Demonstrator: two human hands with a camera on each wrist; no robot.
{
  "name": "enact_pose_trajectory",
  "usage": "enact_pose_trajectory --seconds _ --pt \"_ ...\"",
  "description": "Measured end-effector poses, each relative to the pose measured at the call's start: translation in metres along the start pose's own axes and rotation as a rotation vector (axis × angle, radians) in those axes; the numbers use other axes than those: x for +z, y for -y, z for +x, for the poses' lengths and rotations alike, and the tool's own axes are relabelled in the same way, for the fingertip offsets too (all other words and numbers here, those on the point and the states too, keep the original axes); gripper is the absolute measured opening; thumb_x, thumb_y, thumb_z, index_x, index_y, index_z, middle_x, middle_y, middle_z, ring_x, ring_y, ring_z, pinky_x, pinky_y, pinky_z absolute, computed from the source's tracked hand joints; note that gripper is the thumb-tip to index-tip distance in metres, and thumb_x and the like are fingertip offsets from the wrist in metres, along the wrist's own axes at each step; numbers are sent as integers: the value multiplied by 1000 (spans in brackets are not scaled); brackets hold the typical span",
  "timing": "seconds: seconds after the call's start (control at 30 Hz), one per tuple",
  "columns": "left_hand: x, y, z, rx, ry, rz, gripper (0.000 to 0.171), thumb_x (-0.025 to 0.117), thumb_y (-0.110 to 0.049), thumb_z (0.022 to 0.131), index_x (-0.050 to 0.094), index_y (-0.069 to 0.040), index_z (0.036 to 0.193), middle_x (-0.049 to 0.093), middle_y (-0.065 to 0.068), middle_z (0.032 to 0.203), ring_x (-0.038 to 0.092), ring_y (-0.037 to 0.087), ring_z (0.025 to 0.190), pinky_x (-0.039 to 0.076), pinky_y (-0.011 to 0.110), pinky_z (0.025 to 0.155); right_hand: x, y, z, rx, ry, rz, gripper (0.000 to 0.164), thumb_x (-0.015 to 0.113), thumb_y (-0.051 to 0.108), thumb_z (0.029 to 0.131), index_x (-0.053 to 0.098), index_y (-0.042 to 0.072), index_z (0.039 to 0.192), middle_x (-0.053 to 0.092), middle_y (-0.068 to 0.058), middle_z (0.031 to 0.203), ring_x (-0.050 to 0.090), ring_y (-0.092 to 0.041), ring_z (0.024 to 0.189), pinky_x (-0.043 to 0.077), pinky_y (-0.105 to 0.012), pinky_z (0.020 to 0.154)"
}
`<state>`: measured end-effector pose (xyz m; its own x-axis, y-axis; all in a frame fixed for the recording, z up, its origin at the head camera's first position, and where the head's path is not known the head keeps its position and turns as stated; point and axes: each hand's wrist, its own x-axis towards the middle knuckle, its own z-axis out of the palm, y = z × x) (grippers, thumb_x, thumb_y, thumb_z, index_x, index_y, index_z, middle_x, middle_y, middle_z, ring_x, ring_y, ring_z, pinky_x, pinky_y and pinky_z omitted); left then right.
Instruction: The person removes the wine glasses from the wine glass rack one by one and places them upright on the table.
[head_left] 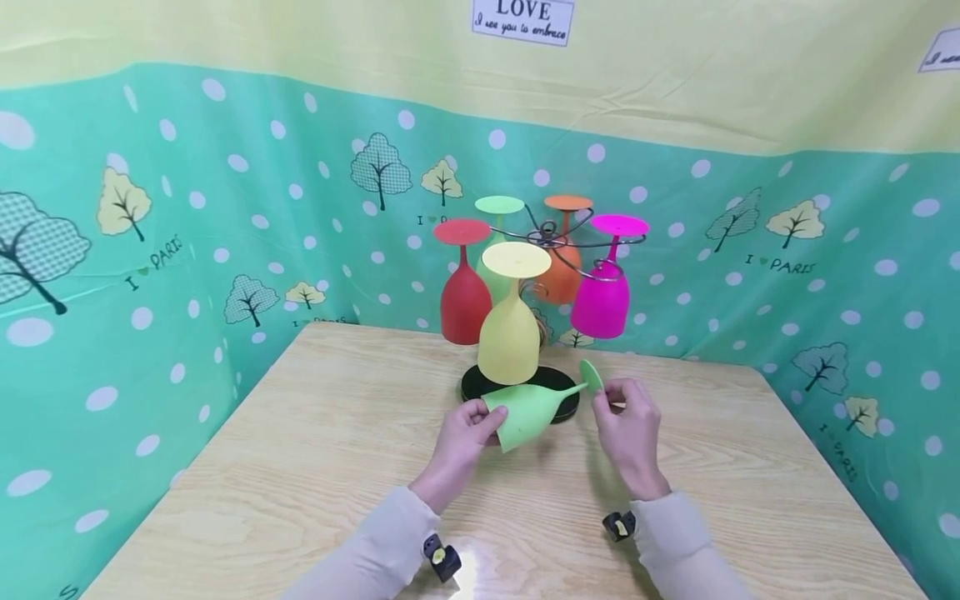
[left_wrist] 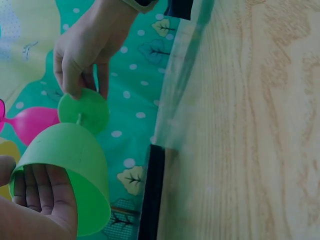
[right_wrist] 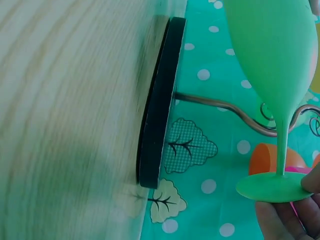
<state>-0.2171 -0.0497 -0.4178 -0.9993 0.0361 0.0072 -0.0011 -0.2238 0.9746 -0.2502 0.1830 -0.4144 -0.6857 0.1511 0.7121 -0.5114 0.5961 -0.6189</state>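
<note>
A green plastic wine glass (head_left: pixel 527 414) lies tilted sideways in the air, held between both hands in front of the rack. My left hand (head_left: pixel 468 433) grips the rim of its bowl, fingers inside and thumb outside, as the left wrist view shows. With thumb and fingers, my right hand (head_left: pixel 628 427) pinches the edge of the round foot (right_wrist: pixel 272 187). Behind it stands a wire glass rack (head_left: pixel 550 237) on a black round base (head_left: pixel 472 383). Upside down on the rack hang a yellow glass (head_left: pixel 510 342), a red glass (head_left: pixel 465 304) and a magenta glass (head_left: pixel 602 300).
Farther back on the rack hang an orange glass (head_left: pixel 561 271) and a second green glass (head_left: pixel 499 205). The wooden table (head_left: pixel 315 467) ends at a patterned teal curtain (head_left: pixel 300 208) behind and on both sides.
</note>
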Motion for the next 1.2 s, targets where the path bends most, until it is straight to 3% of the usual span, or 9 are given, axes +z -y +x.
enact_pose_trajectory --seconds 0.2,0.33,0.5,0.67,0.8,0.97,1.07,1.2 --pt "-4 -10 -1 47 -40 82 22 69 -18 89 60 2 91 60 2 73 58 12 72 55 29 67 4 4 -3 46 38 4 10 65 -3 80 65 -2 89 60 -10 77 57 -15 69 48 -9 64" --pt "-6 -12 -2 81 -67 168 23 73 -16 85 58 0 91 54 1 74 48 12 67 45 22 57 7 5 -5 64 50 9 11 64 -4 79 65 0 89 61 -6 76 58 -15 68 49 -11 63" --pt "-8 -14 -3 140 -91 230 23 76 -17 81 61 -2 89 55 2 76 49 15 70 44 22 59 8 7 -6 131 76 24 13 65 -3 79 66 2 91 62 -4 75 59 -16 68 51 -16 64" --pt "-9 -18 -4 191 -155 268 21 77 -22 81 67 -4 87 59 3 76 52 16 72 46 23 60 9 9 -8 210 138 64 13 65 -1 81 65 2 93 62 -6 78 60 -18 72 53 -20 65" --pt "-13 -22 -3 233 -179 286 18 75 -20 84 70 -5 91 63 5 78 55 16 72 47 22 60 9 10 -8 268 228 138 12 63 13 91 65 3 98 63 -11 83 63 -26 76 55 -24 65" --pt "-12 -49 -15 289 -188 314 15 69 -8 87 69 3 97 64 12 80 53 15 70 46 20 59 8 5 -7 333 303 175 39 50 39 99 63 2 100 63 -15 86 64 -30 80 56 -29 69" --pt "-14 -61 -19 320 -211 326 15 67 -4 87 67 6 98 63 14 79 51 16 68 44 20 58 8 0 -6 371 324 153 42 48 41 99 63 1 100 62 -18 88 63 -32 82 55 -30 69" --pt "-26 -53 -5 374 -251 330 14 68 -5 88 68 5 98 63 15 77 49 17 65 41 19 55 10 -10 -5 414 357 80 31 54 33 98 63 4 102 62 -16 90 61 -30 80 54 -29 67"
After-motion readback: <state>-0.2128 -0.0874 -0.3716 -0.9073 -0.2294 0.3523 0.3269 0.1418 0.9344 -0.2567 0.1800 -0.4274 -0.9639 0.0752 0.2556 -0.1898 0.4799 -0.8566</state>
